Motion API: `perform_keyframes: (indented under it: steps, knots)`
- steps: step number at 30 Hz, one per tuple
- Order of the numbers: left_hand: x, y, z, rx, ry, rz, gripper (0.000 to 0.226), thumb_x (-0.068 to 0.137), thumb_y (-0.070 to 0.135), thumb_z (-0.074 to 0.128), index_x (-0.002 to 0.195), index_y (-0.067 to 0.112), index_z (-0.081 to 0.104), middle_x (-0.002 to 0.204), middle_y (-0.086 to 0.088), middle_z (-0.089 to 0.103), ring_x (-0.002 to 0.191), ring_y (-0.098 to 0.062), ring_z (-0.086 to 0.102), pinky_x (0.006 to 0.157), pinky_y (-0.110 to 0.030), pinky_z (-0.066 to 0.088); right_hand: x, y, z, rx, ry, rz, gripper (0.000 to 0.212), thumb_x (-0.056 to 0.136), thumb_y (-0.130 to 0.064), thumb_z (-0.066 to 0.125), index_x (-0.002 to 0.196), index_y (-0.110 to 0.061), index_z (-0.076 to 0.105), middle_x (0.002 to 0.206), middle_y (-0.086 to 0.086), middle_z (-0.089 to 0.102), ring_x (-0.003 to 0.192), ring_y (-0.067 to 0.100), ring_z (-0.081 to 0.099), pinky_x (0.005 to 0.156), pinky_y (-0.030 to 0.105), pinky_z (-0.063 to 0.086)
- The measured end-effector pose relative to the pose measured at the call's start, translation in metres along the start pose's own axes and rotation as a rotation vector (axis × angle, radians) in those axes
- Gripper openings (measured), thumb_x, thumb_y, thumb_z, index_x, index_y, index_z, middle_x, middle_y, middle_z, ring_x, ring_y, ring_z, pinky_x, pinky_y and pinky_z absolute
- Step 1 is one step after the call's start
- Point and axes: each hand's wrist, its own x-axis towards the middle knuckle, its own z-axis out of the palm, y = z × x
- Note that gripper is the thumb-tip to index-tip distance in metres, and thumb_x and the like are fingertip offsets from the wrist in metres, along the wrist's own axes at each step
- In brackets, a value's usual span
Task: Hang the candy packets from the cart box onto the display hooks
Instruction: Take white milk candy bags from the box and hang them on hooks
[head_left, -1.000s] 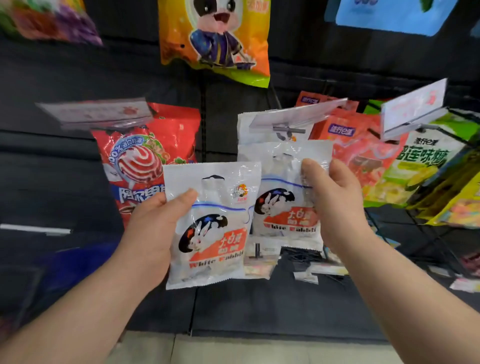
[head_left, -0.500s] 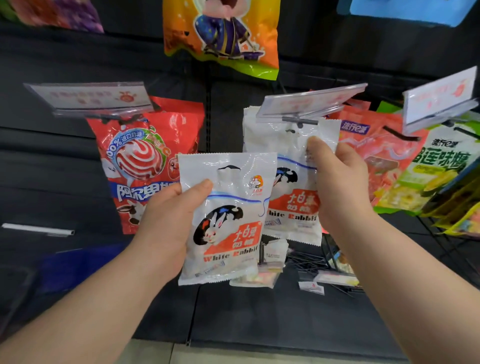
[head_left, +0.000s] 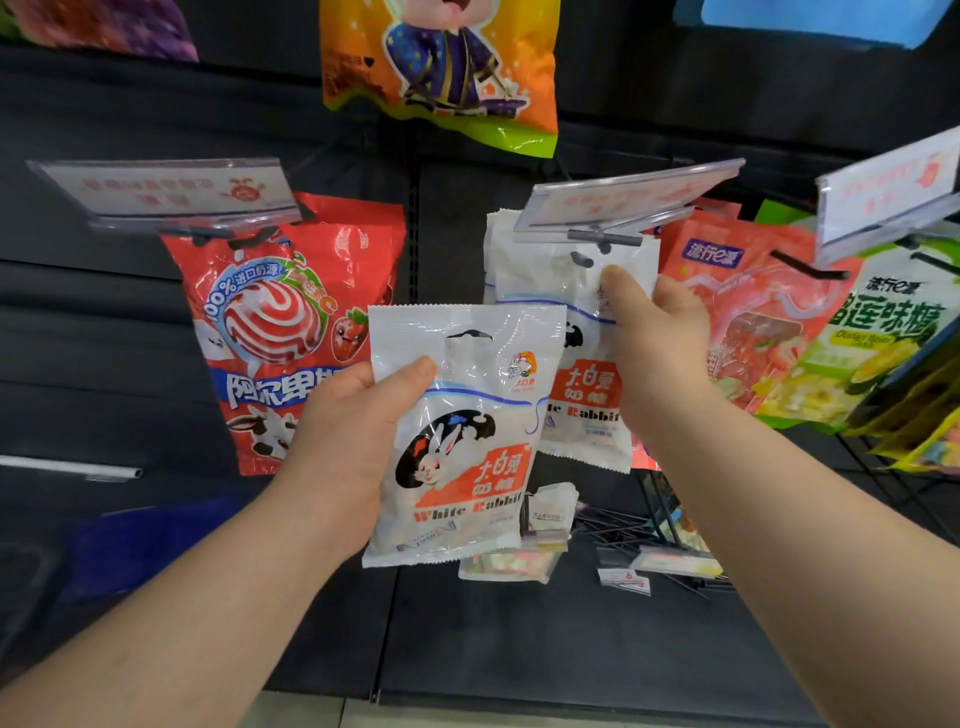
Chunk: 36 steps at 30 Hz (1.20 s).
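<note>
Right hand (head_left: 657, 340), pinching top of packet (head_left: 587, 387) just below hook (head_left: 605, 240). Left hand (head_left: 353, 434), clamped round spare packet (head_left: 457, 452). Risk: hole missing hook tip, film tearing or packet dropping.

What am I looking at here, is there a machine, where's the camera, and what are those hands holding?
There is no machine: these are a person's two bare hands, filmed by one wide camera worn on the head. It looks forward and down at a shop display. The left hand grips a white packet with a rabbit on it, held free in front. The right hand pinches a second packet near its top, with its hole right under a grey hook below a price tag. I cannot tell whether it is on the hook yet. Around them hang a red bag, an orange bag and a green bag.
</note>
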Motion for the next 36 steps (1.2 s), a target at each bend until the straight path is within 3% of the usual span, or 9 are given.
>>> perform_keyframes:
  steps: [5,11,15,17,20,23,25,28,36]
  knots:
    - [0.004,-0.004,0.001,-0.017,-0.041,0.005,0.01,0.09,0.02,0.062,0.082,0.023,0.069,0.072,-0.002,0.076,0.062,-0.019,0.073,0.052,-0.033,0.059,0.02,0.006,0.007,-0.037,0.04,0.011,0.02,0.081,-0.033,0.063,0.068,-0.019,0.057,0.079,0.009,0.061,0.077,0.029,0.06,0.081,0.053,0.053]
    - [0.009,-0.011,0.001,-0.005,-0.09,0.002,0.01,0.09,0.021,0.061,0.092,0.022,0.071,0.081,-0.006,0.077,0.07,-0.023,0.074,0.058,-0.034,0.059,0.032,0.007,0.009,-0.022,0.005,0.042,0.022,0.089,-0.025,0.062,0.07,-0.018,0.056,0.07,0.001,0.056,0.072,0.023,0.056,0.07,0.037,0.051]
    - [0.009,-0.013,0.007,-0.016,-0.115,-0.009,0.01,0.089,0.022,0.062,0.094,0.022,0.07,0.083,-0.007,0.077,0.072,-0.024,0.075,0.062,-0.037,0.059,0.027,0.009,-0.004,-0.219,0.077,0.021,0.028,0.086,-0.037,0.065,0.101,-0.016,0.055,0.081,-0.006,0.052,0.072,0.01,0.049,0.072,0.032,0.045]
    - [0.008,-0.013,0.012,-0.033,-0.123,-0.016,0.009,0.089,0.021,0.062,0.093,0.02,0.07,0.083,-0.008,0.077,0.073,-0.026,0.074,0.064,-0.039,0.06,0.013,0.01,-0.016,-0.224,0.105,-0.059,0.026,0.088,-0.037,0.063,0.103,-0.017,0.056,0.085,-0.006,0.056,0.075,0.012,0.052,0.074,0.033,0.045]
    - [0.006,-0.012,0.022,-0.051,-0.154,-0.022,0.01,0.089,0.019,0.062,0.094,0.016,0.07,0.084,-0.01,0.077,0.074,-0.027,0.074,0.067,-0.04,0.06,-0.018,0.009,-0.034,-0.043,-0.062,-0.022,0.026,0.093,-0.043,0.051,0.091,-0.019,0.061,0.09,0.002,0.066,0.079,0.015,0.058,0.076,0.035,0.047]
    - [0.004,-0.011,0.034,-0.069,-0.199,-0.028,0.011,0.088,0.018,0.062,0.095,0.015,0.07,0.086,-0.011,0.077,0.076,-0.028,0.074,0.07,-0.043,0.06,-0.042,0.005,-0.048,0.032,-0.325,0.075,0.04,0.086,-0.052,0.054,0.105,-0.02,0.067,0.102,0.001,0.074,0.093,0.017,0.07,0.082,0.037,0.055]
    - [0.003,-0.01,0.041,-0.083,-0.217,-0.023,0.011,0.089,0.017,0.061,0.095,0.015,0.07,0.087,-0.012,0.076,0.076,-0.029,0.074,0.071,-0.044,0.061,-0.052,-0.001,-0.048,0.088,-0.359,0.051,0.028,0.085,-0.04,0.062,0.103,-0.019,0.067,0.098,0.001,0.075,0.089,0.018,0.072,0.072,0.033,0.058]
    - [0.003,-0.009,0.05,-0.094,-0.228,-0.015,0.008,0.089,0.016,0.062,0.091,0.015,0.069,0.083,-0.01,0.076,0.071,-0.025,0.074,0.065,-0.039,0.062,-0.054,-0.008,-0.048,0.18,-0.263,0.042,0.011,0.089,-0.02,0.058,0.096,-0.017,0.067,0.084,-0.001,0.076,0.072,0.014,0.072,0.056,0.026,0.055]
    - [0.013,-0.004,0.064,-0.069,-0.163,0.073,0.011,0.09,0.017,0.063,0.081,0.021,0.066,0.069,0.0,0.075,0.062,-0.015,0.072,0.061,-0.033,0.061,-0.039,-0.012,-0.038,0.21,-0.193,0.03,0.007,0.093,-0.017,0.057,0.093,-0.017,0.065,0.087,0.004,0.074,0.077,0.021,0.07,0.068,0.039,0.06]
